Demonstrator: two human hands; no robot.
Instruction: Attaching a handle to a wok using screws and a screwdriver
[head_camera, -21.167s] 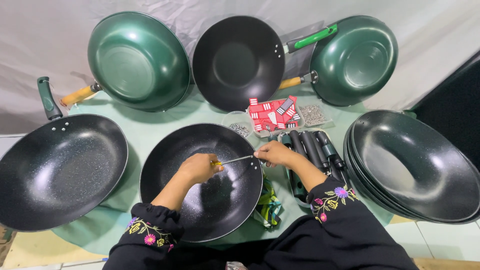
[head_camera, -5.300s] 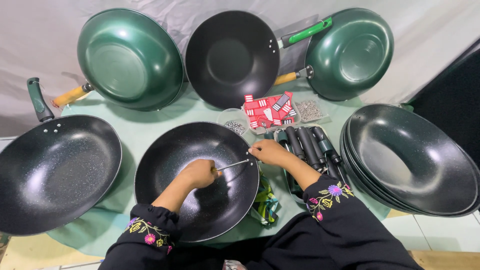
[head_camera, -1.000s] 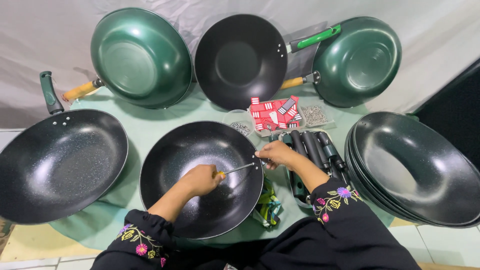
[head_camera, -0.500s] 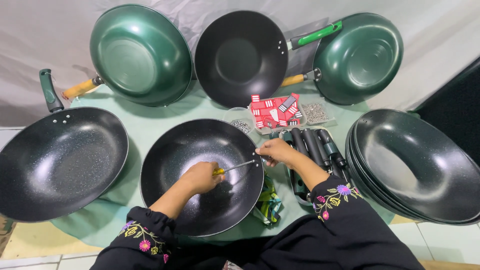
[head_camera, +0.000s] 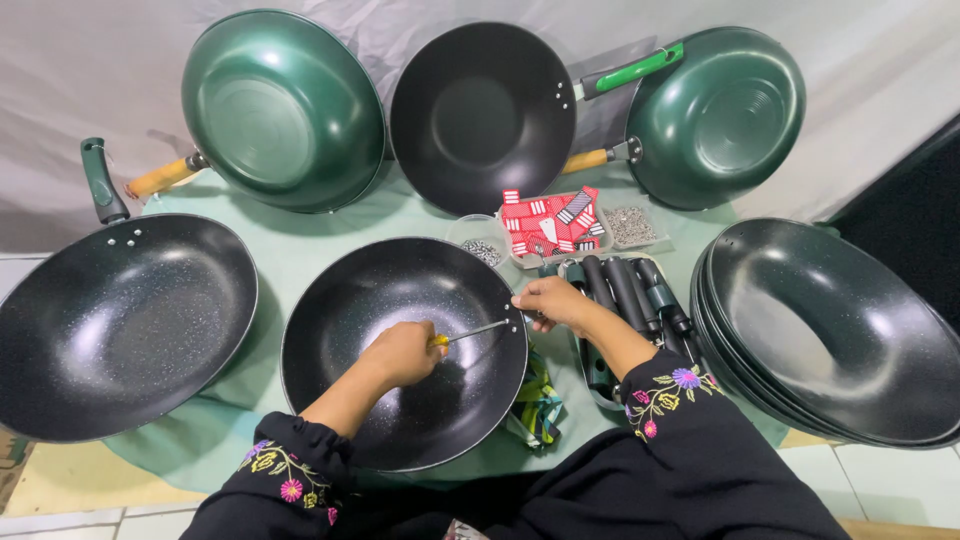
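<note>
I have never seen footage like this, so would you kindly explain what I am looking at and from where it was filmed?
No machine here: a camera on a person's head looks down at their own bare hands. The left hand has its grip on a screwdriver inside a black speckled pan. The right hand rests at that pan's rim. On the green cloth lie more pans, a stack of pans, a tray of dark handles, and small tubs of screws.
</note>
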